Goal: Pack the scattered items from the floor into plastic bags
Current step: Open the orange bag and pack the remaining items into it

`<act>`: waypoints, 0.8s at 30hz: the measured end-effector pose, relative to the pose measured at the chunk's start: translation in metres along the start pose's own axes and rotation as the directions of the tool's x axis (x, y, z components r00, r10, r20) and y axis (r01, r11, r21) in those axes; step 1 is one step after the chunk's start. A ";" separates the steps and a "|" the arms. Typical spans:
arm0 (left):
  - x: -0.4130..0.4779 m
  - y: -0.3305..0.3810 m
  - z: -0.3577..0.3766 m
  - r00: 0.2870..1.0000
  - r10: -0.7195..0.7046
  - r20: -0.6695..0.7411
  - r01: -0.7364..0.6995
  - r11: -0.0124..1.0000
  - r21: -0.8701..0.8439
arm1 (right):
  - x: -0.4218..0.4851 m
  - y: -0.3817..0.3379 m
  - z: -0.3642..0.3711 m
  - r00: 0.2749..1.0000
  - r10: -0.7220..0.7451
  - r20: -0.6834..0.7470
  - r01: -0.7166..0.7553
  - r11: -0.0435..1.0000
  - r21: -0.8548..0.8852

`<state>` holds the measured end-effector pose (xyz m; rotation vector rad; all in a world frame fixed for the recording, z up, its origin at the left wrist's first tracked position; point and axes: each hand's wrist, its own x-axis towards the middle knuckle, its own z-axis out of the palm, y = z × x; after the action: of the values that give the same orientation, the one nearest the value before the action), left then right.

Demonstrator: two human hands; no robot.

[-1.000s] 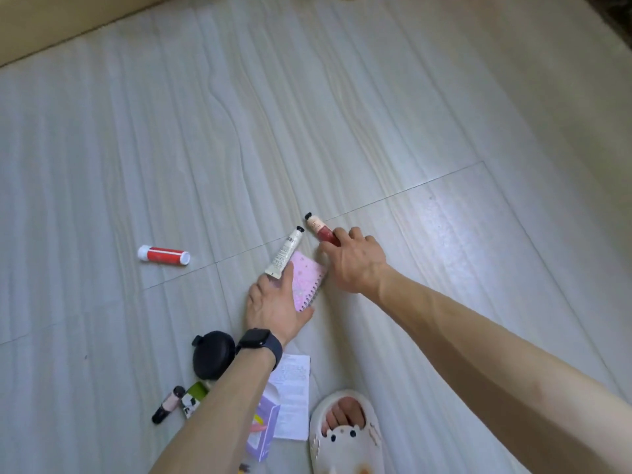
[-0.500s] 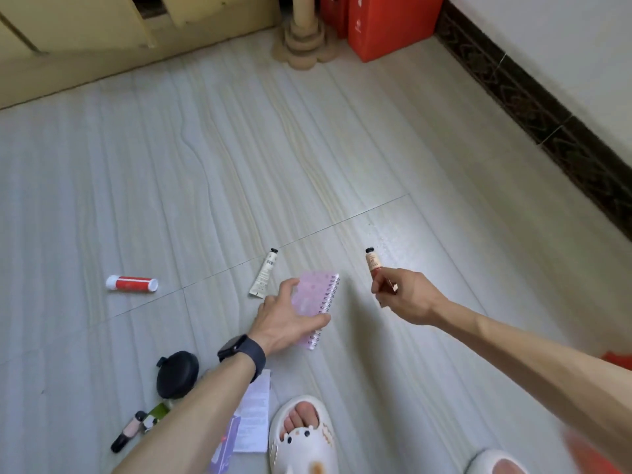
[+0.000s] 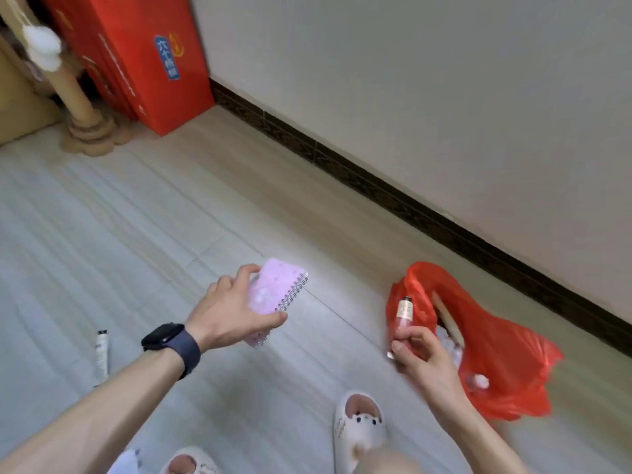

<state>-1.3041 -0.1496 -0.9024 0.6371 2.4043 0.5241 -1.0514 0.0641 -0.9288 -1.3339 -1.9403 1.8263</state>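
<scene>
While your left hand (image 3: 232,313) grips the pink notebook (image 3: 273,289) across its cover, your right hand (image 3: 420,350) pinches the small tube (image 3: 403,311) low, red bag (image 3: 496,350) just beyond it; both probably light, tube likely slick, notebook stiff

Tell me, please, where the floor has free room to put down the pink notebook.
Free: the wide floor between the beige post base and the left hand; also the strip between the pink notebook and the red bag. Crowded: the red bag's mouth, where the right hand holds a small tube, and around the slippers and the white tube.
</scene>
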 end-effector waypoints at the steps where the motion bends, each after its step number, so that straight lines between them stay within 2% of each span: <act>1: 0.004 0.019 0.006 0.999 0.043 0.015 -0.043 0.998 0.035 | -0.004 0.010 -0.017 0.996 0.040 -0.076 -0.037 0.998 0.044; 4: 0.016 0.073 0.031 0.986 0.151 0.073 -0.159 0.978 0.134 | 0.002 0.038 -0.061 0.952 0.172 -0.253 -0.151 0.983 0.102; 8: 0.024 0.133 0.077 0.960 0.240 0.141 -0.258 0.958 0.124 | 0.040 0.066 -0.107 0.896 0.314 -0.315 -0.309 0.949 0.067; 11: 0.023 0.162 0.114 0.945 0.267 0.191 -0.288 0.953 0.094 | 0.067 0.073 -0.127 0.865 0.356 -0.355 -0.385 0.923 -0.011; 14: 0.018 0.176 0.143 0.932 0.286 0.223 -0.315 0.943 0.106 | 0.076 0.073 -0.133 0.864 0.332 -0.378 -0.434 0.872 -0.225; 15: 0.016 0.177 0.151 0.928 0.300 0.223 -0.333 0.934 0.129 | 0.072 0.068 -0.129 0.883 0.308 -0.354 -0.396 0.893 -0.211; 17: 0.013 0.176 0.162 0.911 0.357 0.206 -0.397 0.894 0.206 | 0.056 0.051 -0.116 0.943 0.305 -0.137 -0.300 0.952 0.055; 19: 0.011 0.172 0.169 0.879 0.437 0.193 -0.476 0.829 0.292 | 0.037 0.034 -0.102 0.945 0.300 0.134 -0.328 0.885 0.331; 20: 0.011 0.171 0.174 0.859 0.473 0.196 -0.512 0.794 0.329 | 0.030 0.031 -0.097 0.943 0.277 0.187 -0.327 0.880 0.345; 22: 0.009 0.173 0.182 0.821 0.532 0.209 -0.569 0.732 0.373 | 0.024 0.037 -0.091 0.962 0.234 0.141 -0.263 0.935 0.238; 24: 0.010 0.178 0.186 0.792 0.567 0.227 -0.609 0.705 0.364 | 0.026 0.045 -0.095 0.975 0.223 -0.005 -0.220 0.964 0.150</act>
<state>-1.1376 0.0397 -0.9576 1.6239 2.1899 0.1961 -0.9833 0.1441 -0.9560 -1.5672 -1.6636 2.0010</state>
